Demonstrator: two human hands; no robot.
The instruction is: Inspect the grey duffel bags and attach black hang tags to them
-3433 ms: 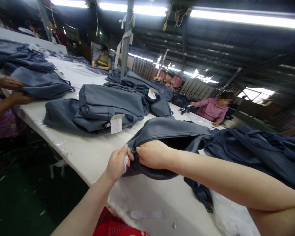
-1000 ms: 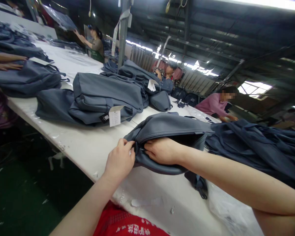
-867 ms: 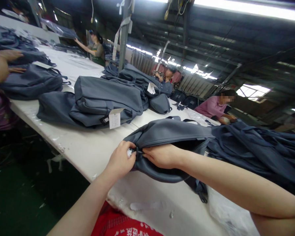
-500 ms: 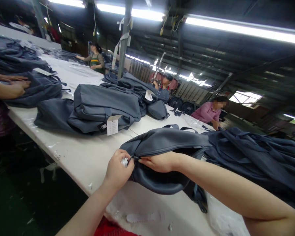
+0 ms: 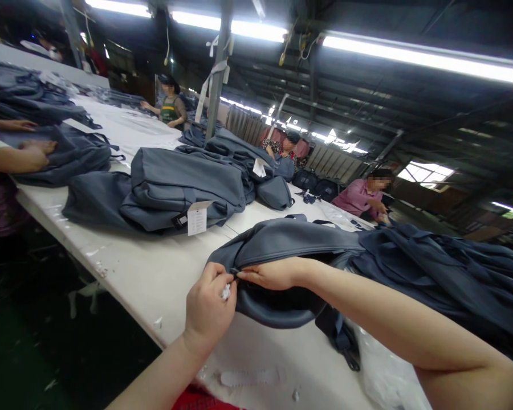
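A dark blue-grey backpack lies in front of me with its zipped mouth gaping open towards me. At the left end of that opening, my left hand pinches the edge near the zipper's end. A small crumpled white scrap shows between its curled fingers. My right hand reaches across the opening, its fingertips pressed together on the same spot beside the left fingers. A small dark piece sits between the two hands, too small to make out. The inside of the backpack is mostly hidden by my right hand and forearm.
Finished-looking bags with a white tag lie on the white table beyond my left hand. A heap of dark blue bags is at right, above clear plastic. A co-worker's hands rest on a bag at far left.
Both hands stay at the zipper's end; the right fingertips have moved slightly left, closer to the left ones. The backpack's lower edge has risen a little and its opening looks narrower.
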